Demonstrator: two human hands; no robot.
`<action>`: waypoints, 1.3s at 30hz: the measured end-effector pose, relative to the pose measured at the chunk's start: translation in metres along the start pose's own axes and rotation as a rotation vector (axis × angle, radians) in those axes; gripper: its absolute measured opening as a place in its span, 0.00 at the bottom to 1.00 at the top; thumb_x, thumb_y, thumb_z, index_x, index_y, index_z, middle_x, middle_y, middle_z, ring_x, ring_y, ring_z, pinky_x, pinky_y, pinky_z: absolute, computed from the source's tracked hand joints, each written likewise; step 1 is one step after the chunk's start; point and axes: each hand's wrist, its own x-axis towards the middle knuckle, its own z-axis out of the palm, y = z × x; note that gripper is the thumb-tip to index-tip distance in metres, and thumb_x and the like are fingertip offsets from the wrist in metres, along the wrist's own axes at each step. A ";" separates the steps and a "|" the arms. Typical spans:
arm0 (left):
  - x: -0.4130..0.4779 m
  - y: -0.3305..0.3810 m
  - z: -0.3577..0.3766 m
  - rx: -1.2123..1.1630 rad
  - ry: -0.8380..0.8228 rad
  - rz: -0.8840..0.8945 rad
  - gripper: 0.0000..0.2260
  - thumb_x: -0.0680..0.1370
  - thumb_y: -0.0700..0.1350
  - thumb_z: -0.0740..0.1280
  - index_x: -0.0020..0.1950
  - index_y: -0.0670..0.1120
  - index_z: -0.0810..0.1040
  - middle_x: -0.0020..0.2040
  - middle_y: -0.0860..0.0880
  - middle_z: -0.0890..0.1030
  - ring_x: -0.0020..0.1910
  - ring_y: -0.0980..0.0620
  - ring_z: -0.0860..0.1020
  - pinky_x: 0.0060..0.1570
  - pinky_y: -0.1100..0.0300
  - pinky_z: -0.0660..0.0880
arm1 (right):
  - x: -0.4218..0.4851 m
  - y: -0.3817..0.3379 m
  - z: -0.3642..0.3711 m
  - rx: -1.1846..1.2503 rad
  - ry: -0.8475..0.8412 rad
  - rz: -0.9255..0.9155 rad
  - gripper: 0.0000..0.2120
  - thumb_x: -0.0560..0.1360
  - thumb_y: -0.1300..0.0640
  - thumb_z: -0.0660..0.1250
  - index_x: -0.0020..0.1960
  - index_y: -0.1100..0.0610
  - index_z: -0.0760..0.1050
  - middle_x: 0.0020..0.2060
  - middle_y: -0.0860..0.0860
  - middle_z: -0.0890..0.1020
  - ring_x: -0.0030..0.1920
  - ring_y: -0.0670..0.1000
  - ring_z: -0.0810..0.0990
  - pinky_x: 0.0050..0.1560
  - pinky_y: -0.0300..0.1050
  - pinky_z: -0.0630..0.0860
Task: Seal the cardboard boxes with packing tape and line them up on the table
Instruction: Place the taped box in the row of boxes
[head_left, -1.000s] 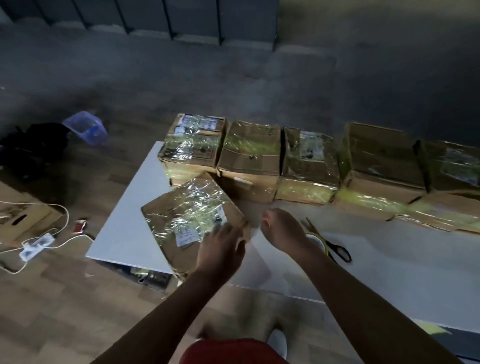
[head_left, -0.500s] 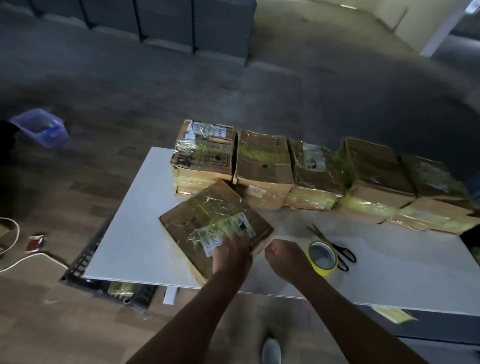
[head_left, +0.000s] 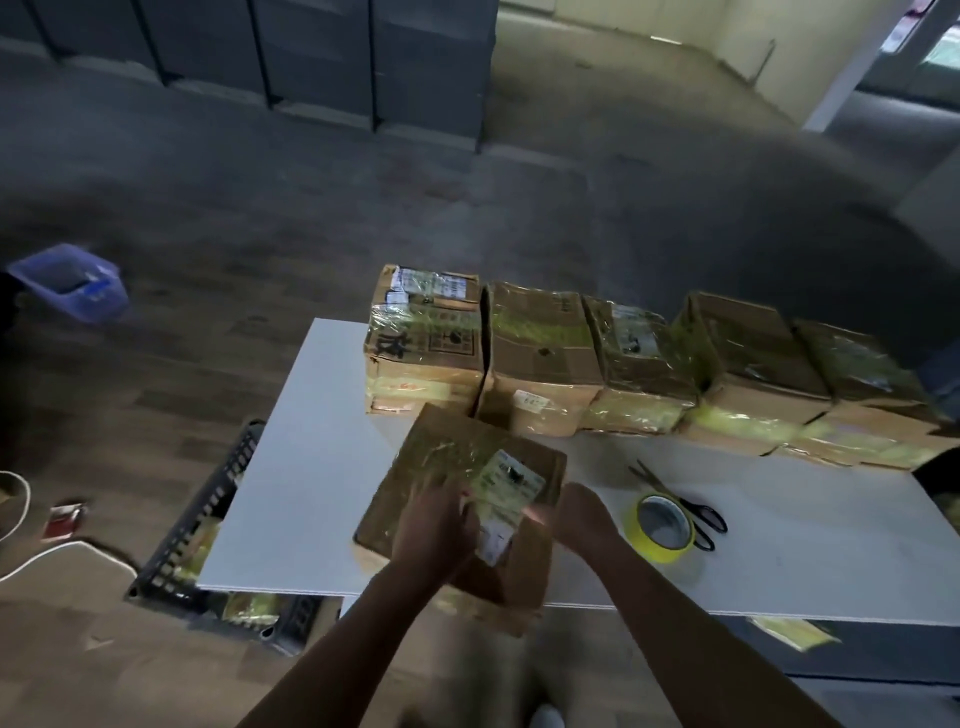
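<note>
Both hands are working on the loose box (head_left: 441, 457): left hand (head_left: 431, 525) is lying spread on its taped top, right hand (head_left: 576, 519) is meeting its right side, grip unclear. It is overhanging the near edge of the table (head_left: 311, 467); a hard push could be tipping it off.

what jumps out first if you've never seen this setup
The left hand and right hand are at a tape-wrapped cardboard box at the near edge of the white table. Behind it, a row of five taped boxes lines the far edge. A yellow tape roll and scissors lie right of the hands.
</note>
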 end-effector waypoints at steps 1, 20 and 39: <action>0.004 -0.003 -0.004 0.057 0.019 -0.054 0.13 0.77 0.49 0.61 0.57 0.44 0.75 0.58 0.43 0.76 0.57 0.42 0.73 0.50 0.54 0.70 | 0.002 0.003 -0.008 -0.040 0.002 -0.006 0.17 0.73 0.46 0.69 0.48 0.61 0.76 0.40 0.55 0.77 0.43 0.55 0.78 0.39 0.43 0.71; 0.028 -0.009 0.020 -0.147 0.128 -0.636 0.55 0.62 0.66 0.76 0.77 0.50 0.48 0.71 0.46 0.67 0.64 0.43 0.73 0.54 0.47 0.76 | 0.039 -0.018 0.016 0.103 0.244 0.064 0.40 0.67 0.28 0.65 0.65 0.56 0.60 0.60 0.55 0.72 0.59 0.57 0.72 0.52 0.49 0.70; 0.020 -0.030 0.013 -0.658 -0.001 -0.936 0.28 0.71 0.65 0.69 0.48 0.39 0.80 0.43 0.43 0.83 0.42 0.46 0.82 0.40 0.57 0.77 | 0.052 -0.003 0.014 0.218 0.076 0.040 0.46 0.56 0.19 0.59 0.58 0.54 0.70 0.47 0.50 0.81 0.46 0.52 0.81 0.47 0.51 0.80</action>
